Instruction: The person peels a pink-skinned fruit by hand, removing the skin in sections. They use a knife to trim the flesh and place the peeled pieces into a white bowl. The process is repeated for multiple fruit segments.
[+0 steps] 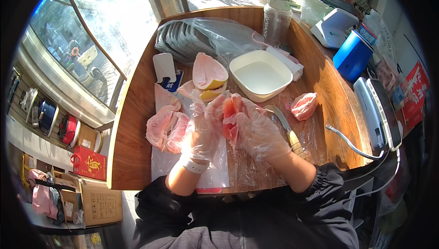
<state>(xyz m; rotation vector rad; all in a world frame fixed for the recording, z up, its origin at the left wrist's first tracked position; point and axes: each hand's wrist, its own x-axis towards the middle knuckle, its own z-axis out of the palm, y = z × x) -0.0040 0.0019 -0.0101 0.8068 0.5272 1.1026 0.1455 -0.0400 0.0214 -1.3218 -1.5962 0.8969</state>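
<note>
Both of my hands wear clear plastic gloves and meet over the wooden table. Between them is a segment of red pomelo flesh (230,118) with its pale membrane partly peeled back. My left hand (205,125) holds its left side, and my right hand (257,129) grips its right side. A large peeled pomelo piece (167,129) sits just left of my left hand. Beyond my hands lie pomelo rinds (210,72) with yellow skin, beside a cream plastic bowl (260,74). A curved knife (291,135) with a wooden handle rests right of my right hand, near another pomelo segment (304,106).
Plastic-wrapped trays (185,39) and a large water bottle (277,19) stand at the back. Raised wooden sides (133,125) border the table. On the right ledge are a blue cup (353,56), a phone (384,111) and a white cable (353,149). Cardboard boxes (101,201) sit lower left.
</note>
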